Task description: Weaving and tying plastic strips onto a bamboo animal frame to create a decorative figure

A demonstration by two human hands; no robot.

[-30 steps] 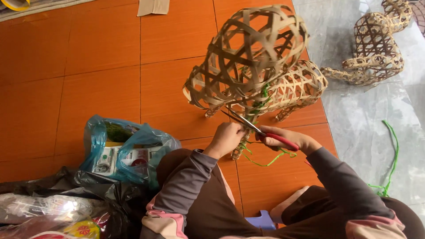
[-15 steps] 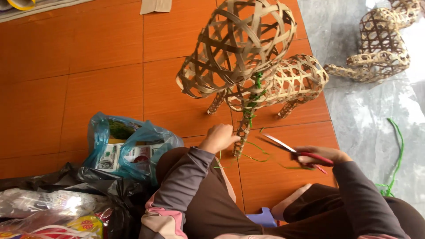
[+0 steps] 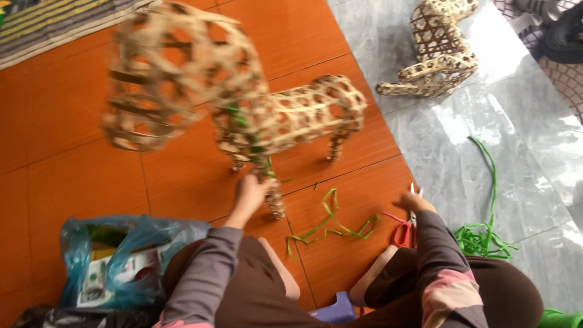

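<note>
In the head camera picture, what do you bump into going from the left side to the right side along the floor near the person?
Blue plastic bag → left hand on the woven animal's leg → loose green strips → red-handled scissors at the right hand → pile of green strips.

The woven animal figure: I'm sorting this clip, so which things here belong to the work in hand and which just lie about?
In hand:
- woven animal figure, its front leg held by the left hand
- red-handled scissors at the right hand
- green strips on the floor between the hands

Lying about:
- second woven figure on the grey floor
- blue plastic bag
- striped mat
</note>
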